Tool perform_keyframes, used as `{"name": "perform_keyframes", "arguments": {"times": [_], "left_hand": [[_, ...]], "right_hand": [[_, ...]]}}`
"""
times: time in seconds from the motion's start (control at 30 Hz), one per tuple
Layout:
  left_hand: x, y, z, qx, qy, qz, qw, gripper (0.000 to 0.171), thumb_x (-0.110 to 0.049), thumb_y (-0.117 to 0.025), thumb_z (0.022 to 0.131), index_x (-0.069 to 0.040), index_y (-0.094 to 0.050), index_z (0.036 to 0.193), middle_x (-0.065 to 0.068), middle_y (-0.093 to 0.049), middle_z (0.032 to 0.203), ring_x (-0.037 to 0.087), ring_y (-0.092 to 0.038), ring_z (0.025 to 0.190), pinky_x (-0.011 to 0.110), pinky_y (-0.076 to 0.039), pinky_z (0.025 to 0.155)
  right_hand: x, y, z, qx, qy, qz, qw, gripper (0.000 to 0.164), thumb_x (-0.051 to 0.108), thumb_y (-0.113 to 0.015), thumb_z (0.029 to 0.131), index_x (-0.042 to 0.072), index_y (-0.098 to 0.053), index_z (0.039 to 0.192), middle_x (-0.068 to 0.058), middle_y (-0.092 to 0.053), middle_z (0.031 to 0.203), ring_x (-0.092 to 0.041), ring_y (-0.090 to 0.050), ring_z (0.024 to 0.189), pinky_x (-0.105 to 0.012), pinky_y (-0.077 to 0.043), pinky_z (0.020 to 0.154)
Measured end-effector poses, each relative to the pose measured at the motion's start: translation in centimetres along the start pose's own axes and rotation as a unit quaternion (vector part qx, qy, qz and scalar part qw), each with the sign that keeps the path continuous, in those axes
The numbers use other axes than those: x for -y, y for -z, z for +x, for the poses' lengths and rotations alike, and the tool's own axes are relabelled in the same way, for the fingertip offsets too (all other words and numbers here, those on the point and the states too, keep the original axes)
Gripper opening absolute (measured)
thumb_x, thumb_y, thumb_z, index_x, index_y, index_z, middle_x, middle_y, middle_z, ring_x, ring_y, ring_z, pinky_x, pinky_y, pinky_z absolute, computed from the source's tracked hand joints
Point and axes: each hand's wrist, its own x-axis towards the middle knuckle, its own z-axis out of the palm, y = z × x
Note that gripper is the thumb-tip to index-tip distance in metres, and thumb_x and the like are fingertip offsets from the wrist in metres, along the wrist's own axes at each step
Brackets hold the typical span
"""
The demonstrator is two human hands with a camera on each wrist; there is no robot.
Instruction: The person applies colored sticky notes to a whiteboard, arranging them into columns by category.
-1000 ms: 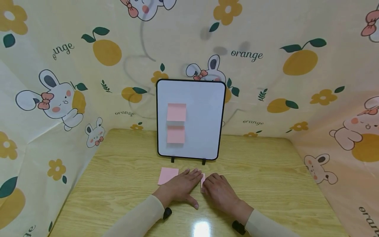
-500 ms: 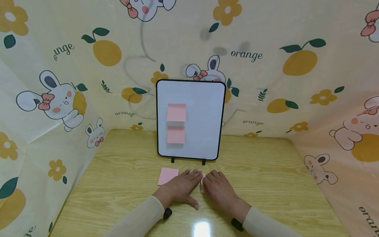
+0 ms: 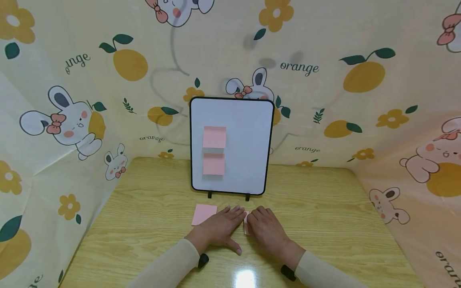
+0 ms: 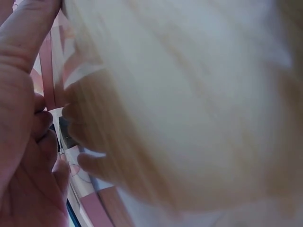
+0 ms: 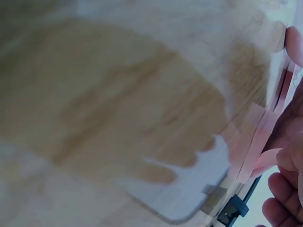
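Note:
A pink sticky note pad [image 3: 246, 227] sits on the table between the two hands, mostly covered by them. My left hand [image 3: 223, 226] lies flat with straight fingers, its fingertips at the pad's left edge. On the pad's other side, my right hand [image 3: 268, 232] has curled fingers. The right wrist view shows a pink sticky note [image 5: 266, 162] bending up from the pad, pinched by that hand's fingers. Left of the left hand, a loose pink sticky note [image 3: 203, 213] lies partly under the wrist side of that hand.
Behind the hands stands a black-framed whiteboard [image 3: 248, 140] on small black feet [image 3: 247, 197]. Two pink notes are stuck on its left half, an upper note [image 3: 214, 137] above a lower note [image 3: 214, 164]. A patterned cloth [image 3: 306, 100] surrounds the wooden table [image 3: 144, 208].
My right hand has shifted slightly up and left, drawing its fingers in over the pad. The left hand, the loose note and the whiteboard stay where they were.

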Motion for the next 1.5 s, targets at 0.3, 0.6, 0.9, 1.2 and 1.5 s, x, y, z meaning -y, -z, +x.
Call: {"name": "perform_keyframes", "arguments": {"times": [0.3, 0.6, 0.9, 1.2, 1.5], "left_hand": [[0.0, 0.0, -0.4, -0.015, -0.001, 0.004, 0.9999, 0.124, -0.087, -0.061, 0.08, -0.009, -0.024, 0.169, 0.007, -0.021, 0.176, 0.02, -0.017, 0.164, 0.041, -0.019, 0.134], [-0.6, 0.3, -2.5, -0.034, 0.007, -0.017, 0.9993, 0.108, -0.079, -0.059, 0.09, -0.007, -0.031, 0.166, 0.009, -0.029, 0.174, 0.023, -0.022, 0.163, 0.04, -0.022, 0.133], [-2.5, -0.2, -4.0, -0.036, -0.032, -0.02, 0.9986, 0.093, -0.072, -0.051, 0.099, -0.008, -0.038, 0.164, 0.008, -0.036, 0.171, 0.023, -0.029, 0.161, 0.04, -0.029, 0.131], [-2.9, -0.6, -3.6, -0.046, -0.055, 0.0, 0.9974, 0.092, -0.072, -0.047, 0.1, -0.008, -0.035, 0.165, 0.007, -0.031, 0.173, 0.023, -0.029, 0.161, 0.039, -0.03, 0.13], [-2.8, -1.1, -3.6, -0.049, -0.071, 0.027, 0.9959, 0.091, -0.071, -0.046, 0.101, -0.007, -0.034, 0.165, 0.008, -0.03, 0.173, 0.022, -0.029, 0.161, 0.038, -0.03, 0.13]], "right_hand": [[0.1, -0.2, 0.1, 0.01, -0.023, 0.017, 1.0, 0.024, 0.013, -0.083, 0.089, 0.017, -0.06, 0.089, 0.006, -0.061, 0.087, -0.016, -0.056, 0.088, -0.032, -0.047, 0.073], [0.0, -0.1, 0.4, 0.001, -0.025, 0.016, 1.0, 0.019, 0.01, -0.079, 0.091, 0.015, -0.06, 0.089, 0.003, -0.062, 0.086, -0.018, -0.057, 0.087, -0.033, -0.046, 0.072], [-0.3, -0.3, 0.4, -0.004, -0.045, 0.018, 0.999, 0.019, 0.015, -0.079, 0.091, 0.017, -0.06, 0.088, 0.005, -0.063, 0.085, -0.017, -0.057, 0.086, -0.033, -0.048, 0.072], [-0.2, -0.3, 0.5, -0.004, -0.058, 0.024, 0.998, 0.017, 0.018, -0.079, 0.093, 0.016, -0.063, 0.089, 0.005, -0.063, 0.085, -0.019, -0.059, 0.087, -0.034, -0.048, 0.072], [-0.7, -0.2, 1.0, 0.008, -0.064, 0.013, 0.998, 0.014, 0.017, -0.078, 0.094, 0.013, -0.065, 0.091, 0.001, -0.066, 0.087, -0.022, -0.061, 0.089, -0.037, -0.049, 0.073]]}}
